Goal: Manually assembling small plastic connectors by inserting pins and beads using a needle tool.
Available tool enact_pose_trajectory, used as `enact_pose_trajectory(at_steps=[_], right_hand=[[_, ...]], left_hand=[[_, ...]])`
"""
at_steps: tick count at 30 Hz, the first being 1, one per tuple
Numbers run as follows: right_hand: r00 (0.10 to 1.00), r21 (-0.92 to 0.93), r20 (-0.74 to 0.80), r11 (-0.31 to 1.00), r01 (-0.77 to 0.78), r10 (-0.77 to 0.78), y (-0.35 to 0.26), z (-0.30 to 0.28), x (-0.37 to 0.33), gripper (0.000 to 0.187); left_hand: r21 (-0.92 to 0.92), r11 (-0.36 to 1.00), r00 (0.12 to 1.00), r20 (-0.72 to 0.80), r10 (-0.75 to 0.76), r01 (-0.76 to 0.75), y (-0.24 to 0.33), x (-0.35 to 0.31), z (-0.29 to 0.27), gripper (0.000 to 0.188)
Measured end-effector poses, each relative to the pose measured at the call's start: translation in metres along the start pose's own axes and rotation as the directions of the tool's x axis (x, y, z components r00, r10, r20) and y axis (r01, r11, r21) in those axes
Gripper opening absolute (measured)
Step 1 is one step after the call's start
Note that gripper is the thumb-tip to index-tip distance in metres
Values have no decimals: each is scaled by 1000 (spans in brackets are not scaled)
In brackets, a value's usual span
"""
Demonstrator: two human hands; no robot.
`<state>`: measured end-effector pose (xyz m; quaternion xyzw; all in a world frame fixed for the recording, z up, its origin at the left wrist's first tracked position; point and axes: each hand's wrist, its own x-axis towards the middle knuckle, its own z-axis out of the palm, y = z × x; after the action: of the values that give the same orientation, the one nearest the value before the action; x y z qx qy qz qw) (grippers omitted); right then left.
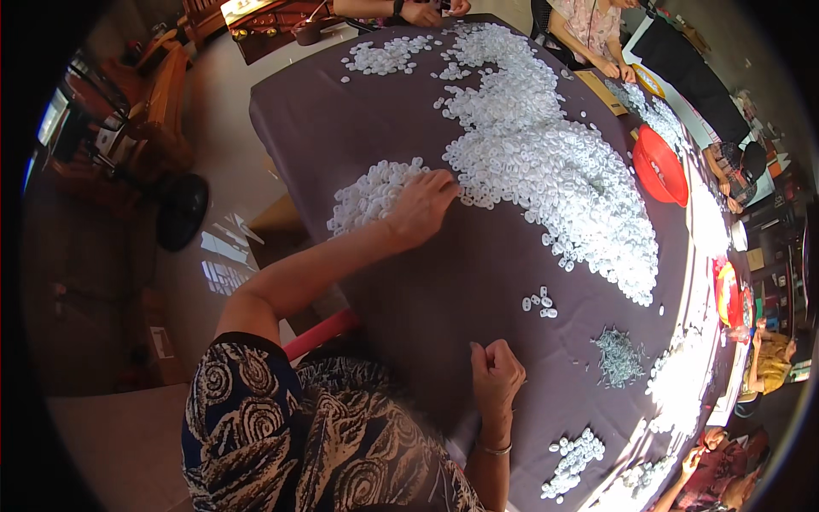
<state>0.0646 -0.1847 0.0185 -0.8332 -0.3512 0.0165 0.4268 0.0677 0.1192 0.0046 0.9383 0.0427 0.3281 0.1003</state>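
My left hand (424,206) reaches out over the dark table, its fingers bent together at the near-left edge of a large heap of small white oval plastic pieces (546,162). Under and behind that wrist lies a smaller pile of white pieces (367,198). Closer to my body, my right hand (497,375) is held closed above the table, thumb against the curled fingers. What either hand holds, if anything, is too small or hidden to make out. Several loose white pieces (541,302) lie beyond the right hand, with a pile of tiny grey-green slender parts (619,357) farther right.
A pile of whitish pieces (573,463) lies at the lower right. Along the far right stand a red basin (660,167) and other piles in bright sunlight. Other people sit around the table, one person's hands (422,14) at the far edge. A red chair arm (322,333) is beside me.
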Motion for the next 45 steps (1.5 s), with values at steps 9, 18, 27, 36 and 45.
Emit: enact_pose_trajectory(at_steps=[9,18,27,36,45], right_hand=[[1000,-53,6,998,28,-28,-1,-1,0,34],[1000,-35,-16,999,-17,17,2,1,-5,31],[998,-41,-38,998,56,-58,7,-1,4,28],[998,-59,-26,997,54,-55,8,0,-1,29],[997,-81,-29,994,69,-71,9,1,-1,28]], left_hand=[[-199,939,875,-350,-335,280,-25,68,65,39],[35,856,837,-236,-494,515,-23,68,109,48],[-26,960,952,-124,-281,280,52,34,92,67],[-198,979,999,25,-43,47,114,16,79,61],[-336,883,923,85,375,-328,145,27,76,35]])
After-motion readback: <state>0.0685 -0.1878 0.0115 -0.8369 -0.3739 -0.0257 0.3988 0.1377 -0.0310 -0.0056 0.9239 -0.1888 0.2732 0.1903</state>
